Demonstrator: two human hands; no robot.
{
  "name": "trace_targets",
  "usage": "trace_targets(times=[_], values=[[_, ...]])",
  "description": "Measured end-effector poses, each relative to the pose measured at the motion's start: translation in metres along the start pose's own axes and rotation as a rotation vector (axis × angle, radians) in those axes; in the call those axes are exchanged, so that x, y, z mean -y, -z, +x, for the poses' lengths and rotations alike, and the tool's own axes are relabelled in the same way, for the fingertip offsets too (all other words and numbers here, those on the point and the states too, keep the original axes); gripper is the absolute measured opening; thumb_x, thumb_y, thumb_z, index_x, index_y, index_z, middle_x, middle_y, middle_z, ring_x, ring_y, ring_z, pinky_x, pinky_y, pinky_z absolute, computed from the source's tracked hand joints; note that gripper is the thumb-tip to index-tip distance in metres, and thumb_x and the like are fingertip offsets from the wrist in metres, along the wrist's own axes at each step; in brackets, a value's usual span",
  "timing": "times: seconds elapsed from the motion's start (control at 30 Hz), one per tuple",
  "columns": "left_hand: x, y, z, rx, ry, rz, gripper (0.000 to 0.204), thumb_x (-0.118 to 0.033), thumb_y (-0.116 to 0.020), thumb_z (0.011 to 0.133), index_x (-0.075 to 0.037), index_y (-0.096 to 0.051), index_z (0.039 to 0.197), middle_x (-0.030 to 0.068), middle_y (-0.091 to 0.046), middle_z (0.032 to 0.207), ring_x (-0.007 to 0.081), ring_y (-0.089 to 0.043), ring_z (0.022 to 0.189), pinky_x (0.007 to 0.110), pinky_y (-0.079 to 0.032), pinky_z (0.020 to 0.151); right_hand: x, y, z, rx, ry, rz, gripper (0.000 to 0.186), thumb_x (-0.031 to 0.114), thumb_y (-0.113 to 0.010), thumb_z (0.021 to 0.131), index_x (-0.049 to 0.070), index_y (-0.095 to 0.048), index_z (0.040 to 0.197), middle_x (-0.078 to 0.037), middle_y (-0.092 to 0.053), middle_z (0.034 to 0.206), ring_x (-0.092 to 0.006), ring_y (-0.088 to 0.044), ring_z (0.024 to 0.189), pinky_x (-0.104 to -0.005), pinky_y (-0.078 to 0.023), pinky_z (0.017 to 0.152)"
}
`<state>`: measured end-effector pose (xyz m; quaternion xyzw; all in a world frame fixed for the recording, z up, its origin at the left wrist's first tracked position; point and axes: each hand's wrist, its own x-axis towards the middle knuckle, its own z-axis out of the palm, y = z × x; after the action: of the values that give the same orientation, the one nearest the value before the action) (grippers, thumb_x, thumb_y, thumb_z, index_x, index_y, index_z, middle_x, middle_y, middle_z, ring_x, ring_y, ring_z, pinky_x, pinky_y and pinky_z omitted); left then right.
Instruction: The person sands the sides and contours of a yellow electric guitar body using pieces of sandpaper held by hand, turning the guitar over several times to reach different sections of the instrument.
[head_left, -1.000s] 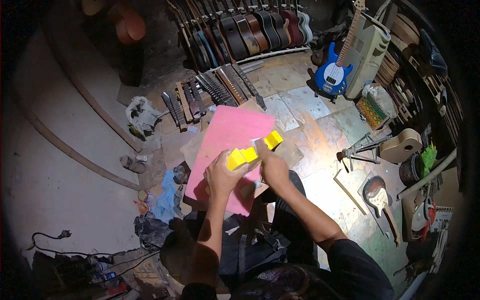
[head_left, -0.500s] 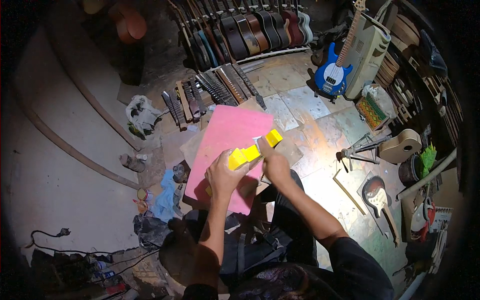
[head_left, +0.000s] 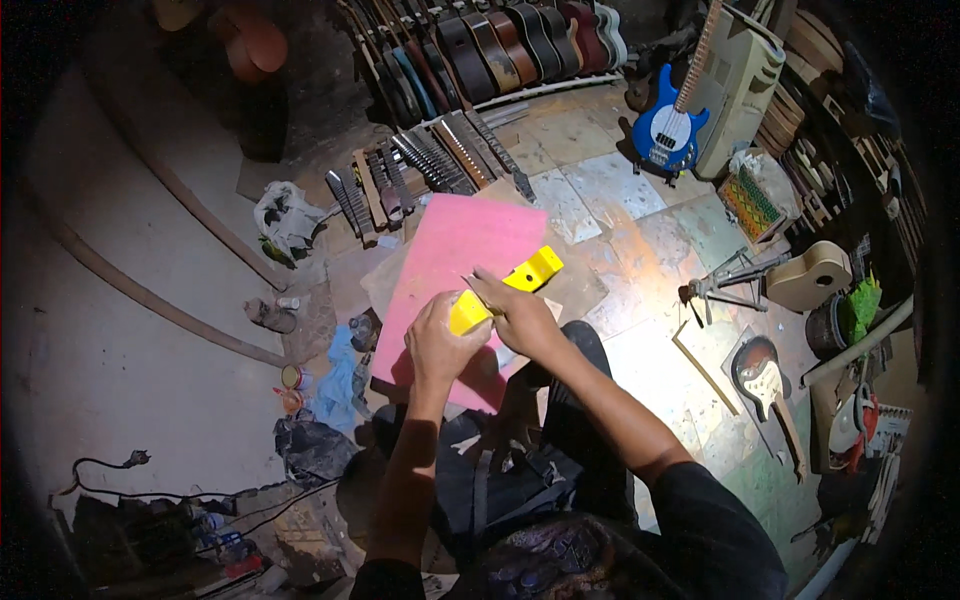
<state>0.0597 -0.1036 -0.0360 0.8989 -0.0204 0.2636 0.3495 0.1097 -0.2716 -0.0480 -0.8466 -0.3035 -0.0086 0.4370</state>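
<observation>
My left hand (head_left: pixel 443 337) is closed round the near left end of a bright yellow stepped piece (head_left: pixel 534 267), which has a dark hole and slants up to the right. My right hand (head_left: pixel 512 315) lies across the middle of this piece, fingers bent, with a thin, small thing at its fingertips that I cannot make out. Both hands are above a pink board (head_left: pixel 470 225), on a brown sheet (head_left: pixel 580 285) over my lap and the floor area.
Guitars (head_left: pixel 500 55) stand racked behind rows of necks (head_left: pixel 430 160). A blue bass (head_left: pixel 665 130), tripod stand (head_left: pixel 725 295), acoustic body (head_left: pixel 805 275) and electric guitar (head_left: pixel 760 385) are at right. A blue cloth (head_left: pixel 335 390) and cans (head_left: pixel 293 378) lie left; a cord (head_left: pixel 110 470) is lower left.
My right hand has moved left along the yellow piece toward my left hand, uncovering the dark hole in its far part. The whole view has shifted slightly as my head moved.
</observation>
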Motion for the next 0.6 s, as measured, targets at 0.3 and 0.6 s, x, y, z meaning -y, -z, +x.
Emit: trace_targets(times=[0.3,0.6], values=[[-0.006,-0.001,0.000,0.050,0.075,0.004,0.051,-0.029,-0.091,0.067,-0.006,-0.070,0.107,0.0158,-0.074,0.099,0.0348,-0.073,0.091,0.042,-0.058,0.079,-0.008,-0.003,-0.004,0.006,-0.002,0.071,0.064,0.000,-0.056,0.086,0.014,-0.055,0.148,-0.015,-0.055,0.152,-0.0385,-0.062,0.124,-0.0466,-0.054,0.099],[-0.011,0.001,-0.001,0.023,0.079,0.019,0.057,-0.033,-0.093,0.066,-0.006,-0.069,0.109,0.0158,-0.074,0.097,0.0357,-0.073,0.089,0.043,-0.058,0.078,0.008,0.002,-0.010,-0.045,-0.081,-0.012,0.054,0.001,-0.055,0.086,0.013,-0.064,0.138,-0.017,-0.057,0.148,-0.0415,-0.067,0.111,-0.0490,-0.056,0.092]])
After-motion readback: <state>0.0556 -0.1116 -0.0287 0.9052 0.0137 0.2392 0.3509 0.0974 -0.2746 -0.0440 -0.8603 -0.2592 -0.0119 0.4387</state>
